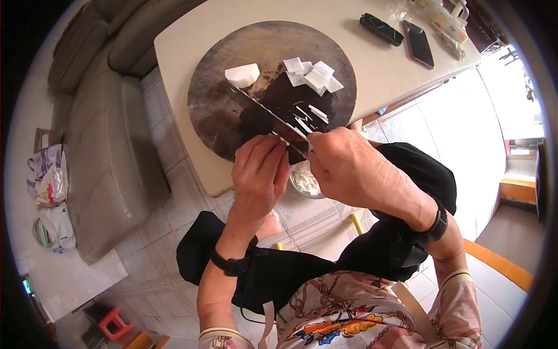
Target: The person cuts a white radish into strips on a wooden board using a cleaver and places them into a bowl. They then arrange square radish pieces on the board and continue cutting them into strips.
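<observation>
My right hand (pixel 346 166) is closed around the handle of a knife (pixel 263 107). Its thin blade is seen nearly edge-on, slanting up and left over a round wooden cutting board (pixel 212 96). My left hand (pixel 260 168) has its fingers bent and pressed together at the board's near edge, by the blade. A bit of white shows at its fingertips, too small to name. Thin white strips (pixel 303 119) lie right of the blade. Farther back are a white block (pixel 242 75) with a curved side and several thin white slices (pixel 317 77), overlapping.
Below the board's near edge, a bowl of white shreds (pixel 306 179) is partly hidden by my hands. The cream table (pixel 180 49) carries a black case (pixel 381 29) and a phone (pixel 418 44) at the far right. A grey sofa (pixel 116 157) stands left.
</observation>
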A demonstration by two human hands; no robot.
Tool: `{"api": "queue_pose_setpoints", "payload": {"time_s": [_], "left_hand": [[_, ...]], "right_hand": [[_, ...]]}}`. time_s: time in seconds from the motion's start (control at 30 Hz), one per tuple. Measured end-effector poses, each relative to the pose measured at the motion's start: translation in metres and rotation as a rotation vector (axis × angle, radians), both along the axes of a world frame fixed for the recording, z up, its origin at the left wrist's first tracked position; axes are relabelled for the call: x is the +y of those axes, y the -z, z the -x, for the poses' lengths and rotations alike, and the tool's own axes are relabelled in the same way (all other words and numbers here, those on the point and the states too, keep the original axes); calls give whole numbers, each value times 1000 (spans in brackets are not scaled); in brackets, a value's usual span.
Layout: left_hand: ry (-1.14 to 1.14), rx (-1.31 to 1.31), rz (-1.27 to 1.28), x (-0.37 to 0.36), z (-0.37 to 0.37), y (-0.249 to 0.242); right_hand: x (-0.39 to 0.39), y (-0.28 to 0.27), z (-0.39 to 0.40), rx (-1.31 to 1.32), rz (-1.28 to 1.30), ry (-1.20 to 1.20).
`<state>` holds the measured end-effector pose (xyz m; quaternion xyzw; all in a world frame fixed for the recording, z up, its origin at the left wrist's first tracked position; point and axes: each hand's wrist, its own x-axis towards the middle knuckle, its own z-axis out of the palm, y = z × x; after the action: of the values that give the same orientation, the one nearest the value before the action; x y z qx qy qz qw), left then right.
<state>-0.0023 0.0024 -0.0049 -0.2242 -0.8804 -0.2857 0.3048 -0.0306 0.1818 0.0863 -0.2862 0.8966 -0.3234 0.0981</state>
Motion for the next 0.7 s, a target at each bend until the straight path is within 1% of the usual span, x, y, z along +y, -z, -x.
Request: {"api": "queue_pose_setpoints", "payload": {"time_s": [0.13, 0.2, 0.33, 0.4, 0.43, 0.5, 0.6, 0.7], "left_hand": [[-11, 3, -18, 0, -1, 1], [-6, -6, -24, 0, -1, -1], [6, -48, -16, 0, -2, -5], [7, -56, -19, 0, -1, -6], [15, -64, -39, -1, -2, -5], [16, -68, -58, -2, -2, -6], [16, -62, -72, -3, -4, -8], [-22, -23, -1, -8, -7, -10]], "right_hand": [[2, 2, 2, -32, -17, -2], [4, 2, 9, -170, 18, -19], [-7, 7, 20, -161, 96, 10], [-11, 12, 23, -54, 66, -12], [-12, 13, 22, -51, 70, -13], [-10, 16, 20, 17, 65, 34], [-6, 15, 19, 49, 30, 46], [-6, 14, 15, 77, 17, 41]]}}
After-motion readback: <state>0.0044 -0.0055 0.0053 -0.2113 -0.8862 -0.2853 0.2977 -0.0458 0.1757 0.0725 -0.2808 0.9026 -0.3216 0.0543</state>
